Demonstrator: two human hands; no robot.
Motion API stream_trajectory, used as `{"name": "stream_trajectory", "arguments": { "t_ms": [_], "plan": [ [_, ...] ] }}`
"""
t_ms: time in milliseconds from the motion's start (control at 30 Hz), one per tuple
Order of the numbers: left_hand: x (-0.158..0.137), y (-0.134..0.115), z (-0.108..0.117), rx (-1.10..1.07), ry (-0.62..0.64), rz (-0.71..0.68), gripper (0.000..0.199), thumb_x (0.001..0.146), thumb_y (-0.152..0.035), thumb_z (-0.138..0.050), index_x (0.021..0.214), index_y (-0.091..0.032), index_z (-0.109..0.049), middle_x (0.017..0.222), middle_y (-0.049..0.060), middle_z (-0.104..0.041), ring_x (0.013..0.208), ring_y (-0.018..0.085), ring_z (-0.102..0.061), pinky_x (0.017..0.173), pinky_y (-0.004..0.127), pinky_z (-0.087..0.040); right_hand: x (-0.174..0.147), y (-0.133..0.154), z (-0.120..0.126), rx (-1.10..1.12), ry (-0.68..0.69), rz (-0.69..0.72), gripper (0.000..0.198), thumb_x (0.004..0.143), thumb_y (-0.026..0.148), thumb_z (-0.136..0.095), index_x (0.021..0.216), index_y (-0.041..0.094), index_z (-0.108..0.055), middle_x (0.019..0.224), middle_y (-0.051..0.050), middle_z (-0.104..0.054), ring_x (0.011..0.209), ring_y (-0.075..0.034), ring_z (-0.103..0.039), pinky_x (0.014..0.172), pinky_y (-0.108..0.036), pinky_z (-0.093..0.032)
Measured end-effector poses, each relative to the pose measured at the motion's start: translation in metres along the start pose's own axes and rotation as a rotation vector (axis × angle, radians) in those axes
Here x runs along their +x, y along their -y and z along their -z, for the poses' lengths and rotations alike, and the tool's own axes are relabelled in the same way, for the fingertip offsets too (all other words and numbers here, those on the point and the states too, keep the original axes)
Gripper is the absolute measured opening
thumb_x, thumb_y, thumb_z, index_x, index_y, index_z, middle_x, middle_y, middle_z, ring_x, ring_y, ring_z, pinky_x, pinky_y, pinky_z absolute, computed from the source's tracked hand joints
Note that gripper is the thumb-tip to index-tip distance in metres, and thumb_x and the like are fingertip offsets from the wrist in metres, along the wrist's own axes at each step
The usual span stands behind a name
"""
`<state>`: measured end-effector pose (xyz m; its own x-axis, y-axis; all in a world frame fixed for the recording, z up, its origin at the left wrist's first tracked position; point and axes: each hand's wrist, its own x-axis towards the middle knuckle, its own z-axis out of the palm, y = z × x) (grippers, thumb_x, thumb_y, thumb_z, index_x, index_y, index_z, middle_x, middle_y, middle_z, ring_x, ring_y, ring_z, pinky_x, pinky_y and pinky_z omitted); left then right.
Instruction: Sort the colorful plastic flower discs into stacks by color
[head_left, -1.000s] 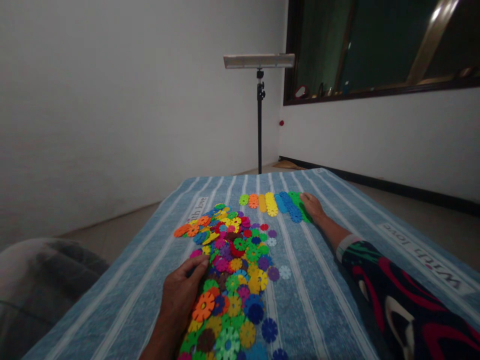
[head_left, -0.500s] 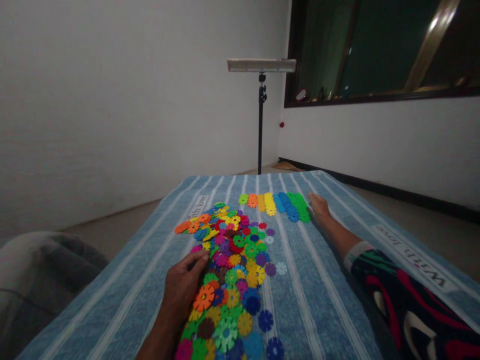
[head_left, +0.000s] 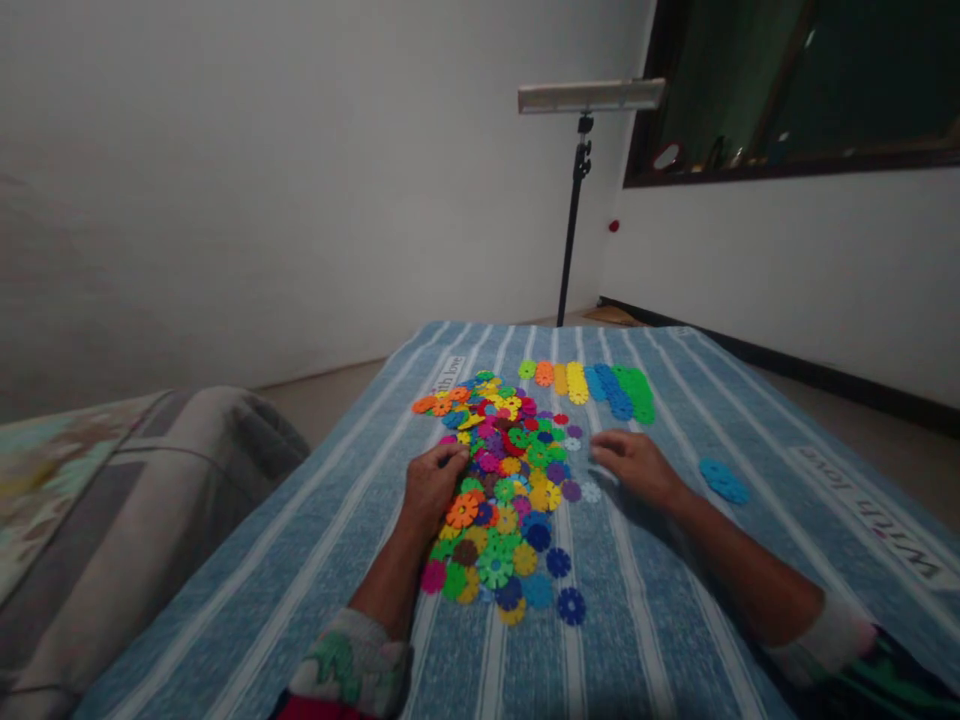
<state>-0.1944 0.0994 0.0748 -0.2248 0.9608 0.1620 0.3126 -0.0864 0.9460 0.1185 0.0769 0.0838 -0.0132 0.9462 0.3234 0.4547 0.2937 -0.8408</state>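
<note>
My left hand [head_left: 435,485] rests at the left edge of a mixed pile of colourful notched plastic discs [head_left: 499,510]. Its thumb and fingers are drawn together; anything between them is hidden. To the right of the pile my right hand [head_left: 636,465] hovers low over the cloth, fingers stretched toward the loose pale discs [head_left: 591,491], with nothing visible in them. Beyond the pile, overlapping discs lie in short rows by colour, among them a yellow row [head_left: 576,383], a blue row [head_left: 613,393] and a green row [head_left: 636,394].
A few blue discs [head_left: 724,481] lie apart, beside my right forearm. Blue-and-white striped cloth [head_left: 315,600] covers the table. A lamp stand [head_left: 572,240] rises behind the far edge. Grey draped fabric [head_left: 217,470] bulges at the left.
My right hand has come back from the green row toward the pile. Blue discs now show beside that forearm. The view has shifted; my left hand stays by the pile.
</note>
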Motion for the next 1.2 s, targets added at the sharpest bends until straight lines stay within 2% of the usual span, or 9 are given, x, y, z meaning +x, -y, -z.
{"name": "stream_trajectory", "arguments": {
  "t_ms": [167, 300, 500, 633, 833, 1000, 1100, 1200],
  "plan": [
    [-0.002, -0.003, -0.001, -0.005, 0.010, -0.020, 0.028, 0.065, -0.042, -0.068, 0.078, -0.020, -0.079, 0.086, 0.003, -0.077, 0.087, 0.024, -0.068, 0.083, 0.035, -0.050, -0.039, 0.029, -0.036, -0.099, 0.129, 0.196, 0.019, 0.083, 0.025, -0.058, 0.089, 0.021, -0.075, 0.096, -0.007, -0.071, 0.092, -0.022, -0.066, 0.086, -0.037, -0.052],
    [-0.004, -0.007, -0.003, -0.016, 0.007, 0.003, 0.026, 0.064, -0.041, -0.068, 0.074, -0.019, -0.078, 0.081, 0.002, -0.076, 0.084, 0.023, -0.067, 0.081, 0.034, -0.049, -0.053, 0.039, -0.054, -0.256, 0.157, 0.216, 0.019, 0.082, 0.024, -0.063, 0.097, 0.019, -0.073, 0.114, -0.011, -0.067, 0.110, -0.026, -0.061, 0.097, -0.041, -0.048],
    [-0.006, -0.011, -0.004, -0.037, 0.004, 0.018, 0.025, 0.061, -0.040, -0.067, 0.071, -0.019, -0.076, 0.075, 0.001, -0.075, 0.079, 0.022, -0.066, 0.078, 0.032, -0.048, -0.066, 0.043, -0.066, -0.405, 0.223, 0.281, 0.014, 0.078, 0.025, -0.072, 0.090, 0.019, -0.071, 0.111, -0.011, -0.063, 0.118, -0.030, -0.053, 0.103, -0.046, -0.042],
    [-0.006, -0.008, -0.005, -0.057, 0.007, 0.018, 0.027, 0.062, -0.041, -0.067, 0.073, -0.019, -0.077, 0.076, 0.001, -0.075, 0.079, 0.021, -0.066, 0.076, 0.032, -0.049, -0.064, 0.033, -0.062, -0.324, 0.135, 0.234, 0.001, 0.079, 0.020, -0.068, 0.080, 0.019, -0.068, 0.114, -0.010, -0.065, 0.117, -0.028, -0.055, 0.101, -0.044, -0.043],
    [-0.004, -0.005, -0.004, -0.033, 0.001, -0.001, 0.029, 0.062, -0.042, -0.067, 0.075, -0.018, -0.077, 0.079, 0.001, -0.075, 0.082, 0.022, -0.066, 0.078, 0.032, -0.048, -0.058, 0.018, -0.051, -0.149, 0.006, 0.152, 0.009, 0.078, 0.019, -0.063, 0.072, 0.022, -0.069, 0.098, -0.007, -0.069, 0.101, -0.025, -0.063, 0.093, -0.042, -0.049],
    [-0.004, -0.007, -0.004, -0.012, 0.012, -0.003, 0.029, 0.063, -0.042, -0.066, 0.075, -0.018, -0.078, 0.079, 0.002, -0.075, 0.083, 0.022, -0.066, 0.080, 0.032, -0.048, -0.057, 0.013, -0.047, 0.005, -0.019, 0.142, 0.008, 0.078, 0.024, -0.064, 0.073, 0.023, -0.070, 0.099, -0.006, -0.071, 0.101, -0.023, -0.065, 0.093, -0.039, -0.050],
    [-0.003, -0.006, -0.004, -0.001, 0.015, -0.019, 0.030, 0.063, -0.043, -0.066, 0.076, -0.018, -0.078, 0.080, 0.002, -0.075, 0.083, 0.023, -0.066, 0.080, 0.032, -0.048, -0.057, 0.007, -0.045, -0.050, -0.064, 0.147, 0.009, 0.078, 0.023, -0.063, 0.077, 0.023, -0.072, 0.104, -0.007, -0.071, 0.105, -0.024, -0.065, 0.096, -0.042, -0.049],
    [-0.002, -0.005, -0.004, 0.006, 0.016, -0.028, 0.031, 0.064, -0.044, -0.065, 0.076, -0.018, -0.078, 0.081, 0.002, -0.075, 0.083, 0.022, -0.065, 0.079, 0.032, -0.048, -0.058, 0.000, -0.043, -0.254, -0.146, 0.177, 0.011, 0.077, 0.020, -0.062, 0.081, 0.023, -0.072, 0.108, -0.010, -0.070, 0.109, -0.028, -0.062, 0.100, -0.048, -0.047]
  ]
}}
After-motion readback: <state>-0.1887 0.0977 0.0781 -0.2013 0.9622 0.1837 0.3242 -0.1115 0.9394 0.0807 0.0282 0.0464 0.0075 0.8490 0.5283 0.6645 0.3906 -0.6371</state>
